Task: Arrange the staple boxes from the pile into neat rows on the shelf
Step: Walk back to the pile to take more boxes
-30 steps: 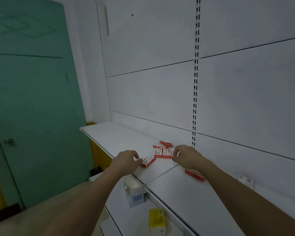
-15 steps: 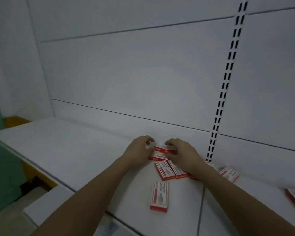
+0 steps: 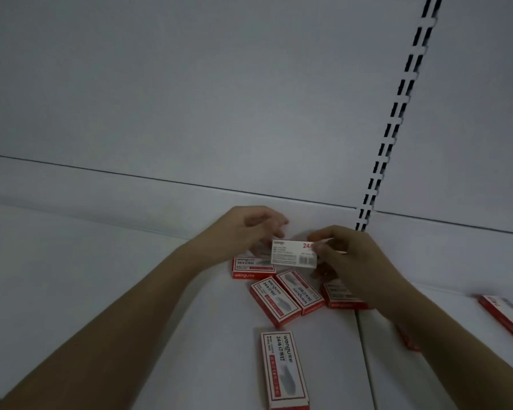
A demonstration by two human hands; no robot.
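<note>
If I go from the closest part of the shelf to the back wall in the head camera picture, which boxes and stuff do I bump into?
Lone red-and-white cardboard staple box lying flat → two tilted red-and-white staple boxes side by side → white-faced staple box held up in both hands, left hand, right hand → white back panel.

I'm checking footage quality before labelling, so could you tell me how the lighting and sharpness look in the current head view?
Head view: dim, even light with a bluish-grey cast and no glare; the left hand is motion-blurred, the right hand slightly softer than the held box, whose print is partly legible; wide-angle distortion bends the slotted upright; the nearest box is sharp.
</note>
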